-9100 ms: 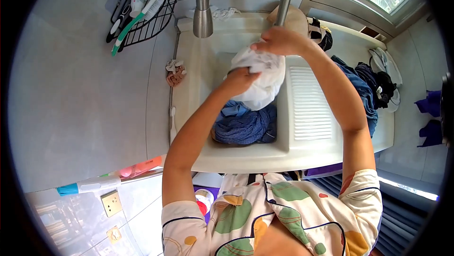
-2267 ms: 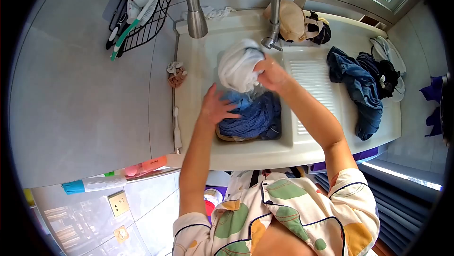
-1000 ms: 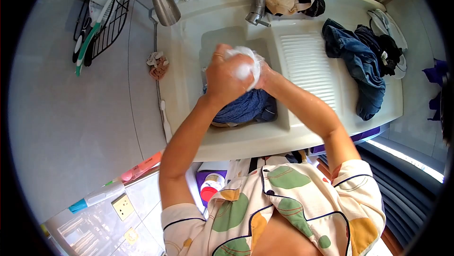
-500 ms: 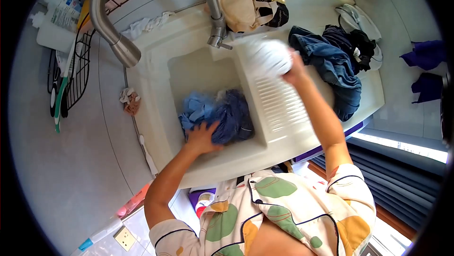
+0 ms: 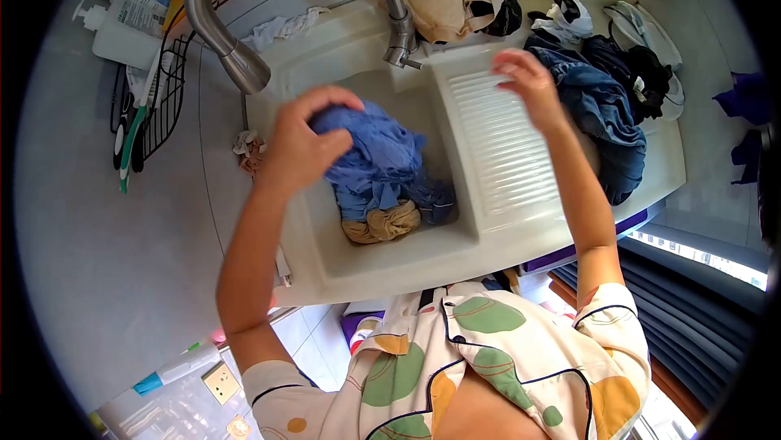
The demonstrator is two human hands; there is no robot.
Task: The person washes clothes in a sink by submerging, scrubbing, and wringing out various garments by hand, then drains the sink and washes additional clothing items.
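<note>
Blue cloth [image 5: 378, 151] is bunched up in the sink basin [image 5: 390, 254], its upper part raised beside my left hand [image 5: 305, 143]. That hand curves round the cloth's upper left side, thumb and fingers apart; whether it grips any cloth is hard to tell. A tan cloth [image 5: 382, 222] lies below it at the basin's front. Above the ribbed washboard [image 5: 504, 147], my right hand [image 5: 527, 86] is raised with loosely bent fingers and holds nothing. The white cloth [image 5: 567, 19] rests at the back right, behind dark blue jeans [image 5: 598, 106].
A faucet [image 5: 244, 66] arches over the basin's back left, with its lever [image 5: 400, 54] behind the basin. A beige bag-like item [image 5: 435, 5] sits on the back ledge. The wire rack [image 5: 167, 102] at left holds brushes and bottles. Black cloth [image 5: 651, 86] lies at right.
The white cloth has left my right hand and lies by the jeans; that hand has come back, empty. My left hand has moved up, and the blue cloth is raised, uncovering the tan cloth.
</note>
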